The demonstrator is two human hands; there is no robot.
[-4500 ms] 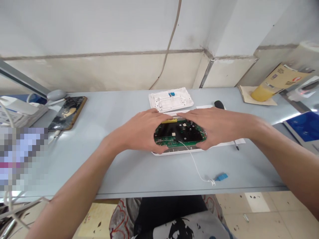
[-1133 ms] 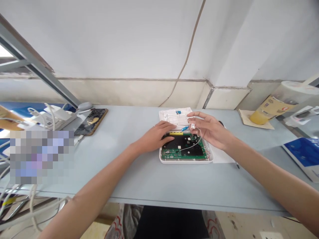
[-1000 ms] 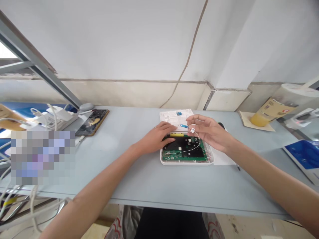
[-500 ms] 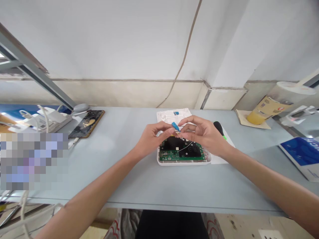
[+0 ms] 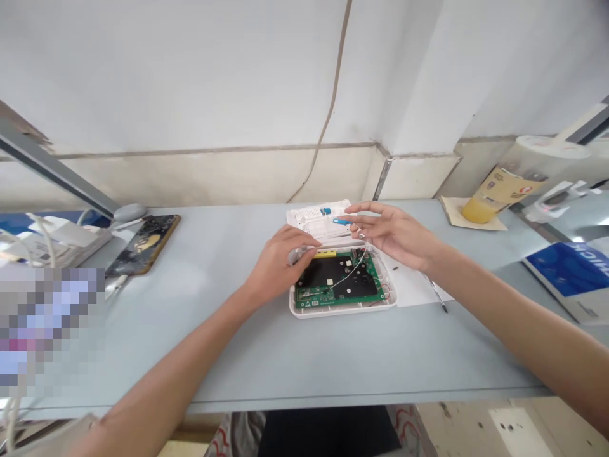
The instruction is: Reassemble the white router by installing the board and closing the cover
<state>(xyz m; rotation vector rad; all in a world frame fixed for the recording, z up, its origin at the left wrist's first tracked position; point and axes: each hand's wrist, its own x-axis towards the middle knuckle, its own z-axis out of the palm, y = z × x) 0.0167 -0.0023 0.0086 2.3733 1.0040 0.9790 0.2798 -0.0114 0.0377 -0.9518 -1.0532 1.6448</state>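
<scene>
A white casing point(image 5: 342, 311) holds a green circuit board point(image 5: 304, 296) with black plates and a yellow part at its rear edge. My right hand point(image 5: 387, 231) is over the back right of the casing, its fingers closed on a small blue connector point(image 5: 341, 221). A thin white cable point(image 5: 356, 271) curves from the board up towards that hand. My left hand point(image 5: 290, 257) is at the casing's back left corner, thumb and forefinger apart, with nothing seen between them. Behind lies a white perforated cover point(image 5: 304, 217) with a blue piece on it.
Paper point(image 5: 413, 289) with a pen point(image 5: 438, 295) is right of the casing. A phone point(image 5: 147, 244) and white devices point(image 5: 57, 238) are at the left. A cup of yellow drink point(image 5: 495, 190) and a blue and white box point(image 5: 571, 279) stand at the right.
My left hand has let go of the blue connector and moved apart from my right hand, which carries it up and to the right. The pen now shows, and the view has shifted slightly.
</scene>
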